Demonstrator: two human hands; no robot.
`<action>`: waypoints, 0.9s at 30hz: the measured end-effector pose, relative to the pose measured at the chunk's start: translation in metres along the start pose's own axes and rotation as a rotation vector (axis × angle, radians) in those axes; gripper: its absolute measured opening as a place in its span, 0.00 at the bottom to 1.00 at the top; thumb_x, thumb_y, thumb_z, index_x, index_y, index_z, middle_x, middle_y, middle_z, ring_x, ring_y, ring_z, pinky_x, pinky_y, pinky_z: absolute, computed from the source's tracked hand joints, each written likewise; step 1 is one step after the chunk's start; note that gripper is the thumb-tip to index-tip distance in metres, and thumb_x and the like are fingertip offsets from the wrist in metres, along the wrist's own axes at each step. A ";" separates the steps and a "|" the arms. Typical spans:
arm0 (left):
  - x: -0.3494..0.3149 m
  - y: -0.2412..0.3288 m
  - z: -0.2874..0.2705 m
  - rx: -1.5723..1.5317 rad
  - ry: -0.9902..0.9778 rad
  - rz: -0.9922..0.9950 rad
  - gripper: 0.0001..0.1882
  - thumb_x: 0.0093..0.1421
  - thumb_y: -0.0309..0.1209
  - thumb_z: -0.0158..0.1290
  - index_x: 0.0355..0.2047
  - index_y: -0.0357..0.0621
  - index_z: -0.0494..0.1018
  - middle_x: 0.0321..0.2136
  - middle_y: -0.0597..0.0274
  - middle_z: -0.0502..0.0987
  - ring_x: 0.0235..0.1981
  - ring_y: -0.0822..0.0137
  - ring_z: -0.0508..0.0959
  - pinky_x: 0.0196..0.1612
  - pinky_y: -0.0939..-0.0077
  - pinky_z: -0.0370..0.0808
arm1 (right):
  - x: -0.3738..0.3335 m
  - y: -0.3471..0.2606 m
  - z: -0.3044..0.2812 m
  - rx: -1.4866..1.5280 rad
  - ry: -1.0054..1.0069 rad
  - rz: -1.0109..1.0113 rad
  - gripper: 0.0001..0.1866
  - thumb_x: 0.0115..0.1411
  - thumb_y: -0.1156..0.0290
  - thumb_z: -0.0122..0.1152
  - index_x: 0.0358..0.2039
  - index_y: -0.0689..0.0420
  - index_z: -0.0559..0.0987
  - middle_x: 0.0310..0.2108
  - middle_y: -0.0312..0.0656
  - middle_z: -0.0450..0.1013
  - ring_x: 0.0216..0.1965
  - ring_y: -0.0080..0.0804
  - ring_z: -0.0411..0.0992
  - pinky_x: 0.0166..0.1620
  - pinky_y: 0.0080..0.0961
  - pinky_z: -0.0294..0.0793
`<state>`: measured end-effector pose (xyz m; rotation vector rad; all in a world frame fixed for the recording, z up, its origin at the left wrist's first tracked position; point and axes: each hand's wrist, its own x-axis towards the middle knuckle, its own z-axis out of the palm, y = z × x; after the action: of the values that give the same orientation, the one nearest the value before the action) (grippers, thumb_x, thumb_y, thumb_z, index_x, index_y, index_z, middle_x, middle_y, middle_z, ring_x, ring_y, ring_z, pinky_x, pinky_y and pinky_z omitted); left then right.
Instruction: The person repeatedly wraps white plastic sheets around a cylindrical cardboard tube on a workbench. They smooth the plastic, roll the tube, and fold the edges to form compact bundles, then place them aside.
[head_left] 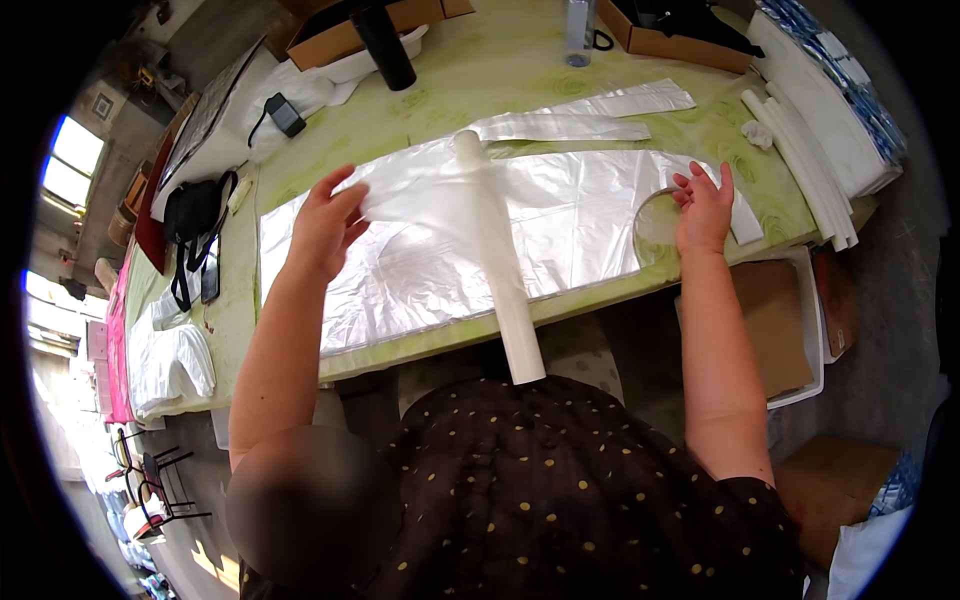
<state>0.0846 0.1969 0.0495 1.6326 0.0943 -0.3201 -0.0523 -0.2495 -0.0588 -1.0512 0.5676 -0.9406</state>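
Note:
Shiny, thin plastic sheeting (pixel 420 270) lies spread across the table, wrinkled, with a rounded cut-out at its right end. Across its middle rests a pale roll or tube (pixel 515 335), tilted, its near end sticking out past the table's front edge. A translucent flap of film beside the roll is smeared by motion. My left hand (pixel 330 222) is over the sheet's left part, fingers parted, close to that blurred film; no firm grip shows. Above the cut-out at the right, my right hand (pixel 706 208) has its fingers spread and slightly bent, holding nothing that I can see.
Plastic strips (pixel 600 112) lie behind the sheet on the green patterned tablecloth (pixel 500 50). A black bottle (pixel 383 45), a clear bottle (pixel 579 35) and cardboard boxes stand at the back. White rolls (pixel 800 165) lie right. A black bag (pixel 195 210) and folded white cloth (pixel 172 362) are left.

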 end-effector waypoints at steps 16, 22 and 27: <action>-0.049 -0.105 0.041 0.832 -0.080 0.740 0.29 0.58 0.28 0.57 0.61 0.42 0.68 0.52 0.49 0.75 0.58 0.48 0.71 0.63 0.55 0.65 | -0.161 -0.004 0.025 -0.625 -0.676 -0.585 0.15 0.58 0.81 0.60 0.46 0.60 0.79 0.47 0.44 0.76 0.48 0.39 0.74 0.54 0.31 0.73; -0.052 -0.111 0.044 0.907 -0.089 0.662 0.37 0.58 0.30 0.57 0.68 0.45 0.60 0.53 0.51 0.75 0.58 0.48 0.71 0.65 0.55 0.64 | -0.228 -0.002 0.067 -0.525 -1.157 -0.629 0.17 0.53 0.78 0.65 0.45 0.58 0.80 0.51 0.46 0.75 0.57 0.50 0.70 0.61 0.41 0.70; -0.054 -0.074 0.025 1.191 -0.033 0.836 0.35 0.58 0.29 0.57 0.67 0.50 0.64 0.55 0.52 0.73 0.59 0.48 0.70 0.66 0.56 0.64 | -0.237 -0.009 0.085 -0.578 -1.247 -0.706 0.15 0.52 0.78 0.67 0.43 0.57 0.81 0.49 0.45 0.76 0.55 0.50 0.71 0.58 0.41 0.72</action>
<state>0.0104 0.1862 -0.0087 2.6288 -0.9506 0.3342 -0.1091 -0.0065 -0.0239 -2.1532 -0.6679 -0.5071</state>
